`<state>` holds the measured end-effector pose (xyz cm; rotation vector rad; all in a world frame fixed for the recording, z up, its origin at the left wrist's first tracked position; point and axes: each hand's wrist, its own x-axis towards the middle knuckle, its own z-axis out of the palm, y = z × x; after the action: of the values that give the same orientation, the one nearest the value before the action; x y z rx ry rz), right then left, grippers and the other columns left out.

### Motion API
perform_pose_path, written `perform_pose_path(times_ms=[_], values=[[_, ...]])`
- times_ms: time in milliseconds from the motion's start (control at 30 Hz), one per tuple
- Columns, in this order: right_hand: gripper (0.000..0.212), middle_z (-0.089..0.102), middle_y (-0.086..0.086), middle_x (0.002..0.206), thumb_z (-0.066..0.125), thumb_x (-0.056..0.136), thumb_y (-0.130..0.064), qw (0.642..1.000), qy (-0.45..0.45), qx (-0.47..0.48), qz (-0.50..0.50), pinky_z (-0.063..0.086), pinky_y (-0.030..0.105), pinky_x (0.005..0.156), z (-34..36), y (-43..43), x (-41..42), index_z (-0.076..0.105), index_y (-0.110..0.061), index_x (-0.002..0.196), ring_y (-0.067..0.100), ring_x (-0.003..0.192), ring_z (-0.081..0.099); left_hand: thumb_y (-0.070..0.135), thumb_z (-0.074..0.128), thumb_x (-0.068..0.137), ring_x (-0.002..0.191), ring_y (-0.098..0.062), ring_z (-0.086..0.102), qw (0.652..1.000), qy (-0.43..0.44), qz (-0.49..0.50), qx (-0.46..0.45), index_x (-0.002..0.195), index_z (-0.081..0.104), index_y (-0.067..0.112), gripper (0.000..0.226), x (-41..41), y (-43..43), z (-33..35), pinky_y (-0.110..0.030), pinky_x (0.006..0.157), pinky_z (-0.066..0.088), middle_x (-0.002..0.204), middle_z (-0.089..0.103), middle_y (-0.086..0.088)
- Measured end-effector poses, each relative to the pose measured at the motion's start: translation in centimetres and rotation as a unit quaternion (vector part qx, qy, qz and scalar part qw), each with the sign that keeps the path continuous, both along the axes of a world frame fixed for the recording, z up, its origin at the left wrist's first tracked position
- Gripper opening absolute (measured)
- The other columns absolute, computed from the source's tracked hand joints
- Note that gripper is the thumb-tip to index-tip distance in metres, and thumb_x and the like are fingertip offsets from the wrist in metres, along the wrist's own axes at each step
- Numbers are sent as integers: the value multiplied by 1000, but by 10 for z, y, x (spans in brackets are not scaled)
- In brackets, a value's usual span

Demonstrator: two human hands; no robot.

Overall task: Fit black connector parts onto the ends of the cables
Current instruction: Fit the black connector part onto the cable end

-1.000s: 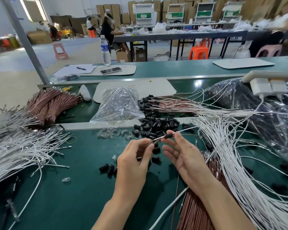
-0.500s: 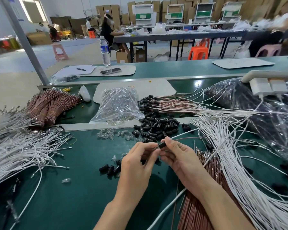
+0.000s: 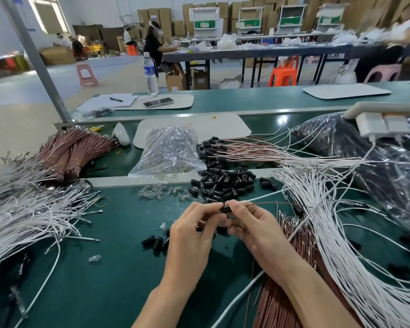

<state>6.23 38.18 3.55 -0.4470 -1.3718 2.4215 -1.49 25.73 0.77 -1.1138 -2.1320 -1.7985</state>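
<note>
Just nearer than the connector pile (image 3: 223, 183), the left hand (image 3: 194, 230) and right hand (image 3: 253, 227) both pinch one black connector part (image 3: 225, 209), a brown cable (image 3: 282, 204) apparently entering it.

Single view, head-worn, wide-angle. It looks forward and down from above the near edge of the dark green tabletop (image 3: 104, 280). The left hand (image 3: 194, 230) and right hand (image 3: 253, 228) sit close, lower centre, with the forearms entering from the bottom edge. The upper frame reaches far across the hall to stacked brown cardboard boxes (image 3: 156, 17). Straight lines bow near the edges.
</note>
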Motion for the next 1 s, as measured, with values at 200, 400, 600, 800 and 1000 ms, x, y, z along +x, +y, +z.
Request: perform_pose_path(times_ms=[200, 400, 600, 800, 1000], values=[[16, 76, 7, 89, 78, 75, -25, 998, 5, 4, -68, 56, 19, 62, -1, 4, 2, 80, -17, 88, 13, 78, 72, 40, 64, 97, 89, -7, 66, 1000, 5, 20, -23, 111, 61, 41, 14, 1, -1, 1, -11, 73, 46, 96, 68, 20], [19, 77, 7, 87, 82, 68, -37, 997, 7, 68, -46, 56, 21, 63, -2, -1, 1, 79, -25, 82, 17, 81, 74, 59, 56, 95, 78, -2, 66, 999, 11, 13, -50, 108, 55, 46, 19, 3, -1, 0, -9, 65, 45, 94, 69, 25], [26, 78, 14, 88, 70, 78, -29, 995, -3, 78, -62, 55, 19, 59, -3, -1, -2, 69, -7, 92, 22, 81, 77, 63, 47, 97, 66, -3, 62, 996, 7, 25, -81, 104, 54, 43, 23, 2, 0, -1, -16, 58, 44, 87, 69, 21], [28, 78, 14, 94, 68, 82, -27, 996, 10, 71, -55, 57, 20, 62, -6, -2, -2, 66, -3, 97, 23, 87, 77, 69, 46, 93, 67, -2, 63, 994, -24, 43, -97, 105, 52, 46, 26, 1, -1, 1, -17, 58, 43, 85, 69, 22], [29, 78, 12, 98, 67, 83, -27, 994, 10, 89, -55, 56, 20, 62, -7, -2, -2, 63, -2, 98, 25, 93, 76, 73, 29, 94, 76, -1, 59, 977, 24, 112, -179, 112, 50, 38, 44, 4, 0, 3, -29, 69, 48, 72, 62, 16]])
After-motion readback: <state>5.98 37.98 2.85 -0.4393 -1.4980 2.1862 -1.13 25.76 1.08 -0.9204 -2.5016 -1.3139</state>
